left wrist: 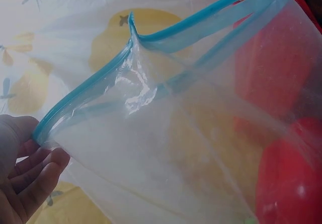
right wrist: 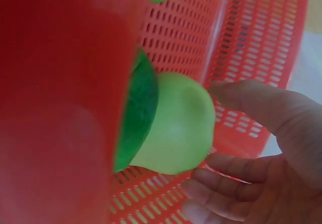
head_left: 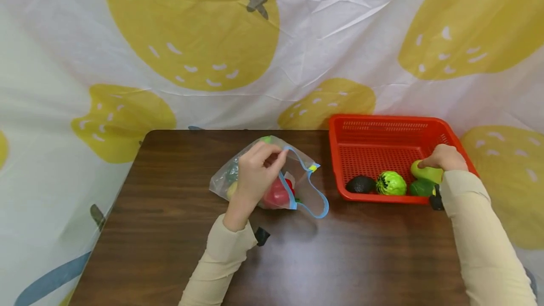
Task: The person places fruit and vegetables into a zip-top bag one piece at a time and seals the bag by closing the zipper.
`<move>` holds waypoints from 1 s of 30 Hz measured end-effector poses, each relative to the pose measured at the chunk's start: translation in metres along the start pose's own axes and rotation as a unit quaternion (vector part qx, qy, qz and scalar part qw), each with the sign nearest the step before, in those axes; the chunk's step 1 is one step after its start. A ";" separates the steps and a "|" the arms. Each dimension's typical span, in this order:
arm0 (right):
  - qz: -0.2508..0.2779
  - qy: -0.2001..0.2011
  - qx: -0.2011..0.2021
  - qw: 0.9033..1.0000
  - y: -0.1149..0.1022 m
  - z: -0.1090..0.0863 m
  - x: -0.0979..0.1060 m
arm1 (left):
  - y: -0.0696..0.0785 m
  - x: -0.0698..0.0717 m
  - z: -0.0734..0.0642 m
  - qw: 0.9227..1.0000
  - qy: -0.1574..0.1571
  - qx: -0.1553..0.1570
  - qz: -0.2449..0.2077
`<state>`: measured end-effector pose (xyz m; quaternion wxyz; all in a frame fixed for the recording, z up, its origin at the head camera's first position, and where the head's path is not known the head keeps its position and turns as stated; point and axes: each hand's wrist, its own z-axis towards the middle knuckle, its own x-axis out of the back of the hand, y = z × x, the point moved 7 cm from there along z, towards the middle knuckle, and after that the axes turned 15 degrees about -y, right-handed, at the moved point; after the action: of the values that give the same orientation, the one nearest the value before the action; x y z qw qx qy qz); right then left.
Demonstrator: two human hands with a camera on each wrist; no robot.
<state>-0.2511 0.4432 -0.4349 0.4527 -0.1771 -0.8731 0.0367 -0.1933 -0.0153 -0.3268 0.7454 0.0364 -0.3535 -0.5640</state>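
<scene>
a pale cloth (head_left: 297,46) printed with large yellow fruit hangs behind a dark brown wooden table (head_left: 161,249). on the table, left of a red basket (head_left: 365,157), lies a clear bag (left wrist: 131,143) with a blue edge (left wrist: 83,90) and a small yellow tab (head_left: 313,168). the person's left hand (head_left: 255,171) pinches the bag at that edge between thumb and fingers, and the mouth gapes toward the basket. inside the bag are a red round piece (head_left: 277,194), a yellow piece (head_left: 232,190) partly behind the hand, and others blurred by the film.

the right hand (head_left: 450,158) reaches into the basket's right end, thumb and fingers spread and only slightly bent beside a light green fruit (right wrist: 178,123); whether the tips touch it, one cannot tell. the fruit sits against a dark green piece (right wrist: 141,113) at the basket's near wall. further left along that wall are a bright green knobbly piece (head_left: 391,183) and a blackish oval one (head_left: 360,184).
</scene>
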 end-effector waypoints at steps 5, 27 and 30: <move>-0.008 -0.017 -0.020 1.000 0.009 0.000 -0.002 | 0.001 -0.001 0.000 1.000 0.000 -0.003 -0.003; -0.013 -0.041 -0.023 0.999 0.008 0.012 -0.014 | 0.002 0.000 -0.002 1.000 0.002 -0.008 -0.004; -0.013 -0.012 -0.007 1.000 0.008 0.012 -0.015 | 0.001 0.000 -0.003 1.000 0.002 -0.006 -0.005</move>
<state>-0.2506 0.4470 -0.4556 0.4414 -0.1685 -0.8810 0.0263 -0.1910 -0.0157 -0.3285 0.7438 0.0347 -0.3484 -0.5694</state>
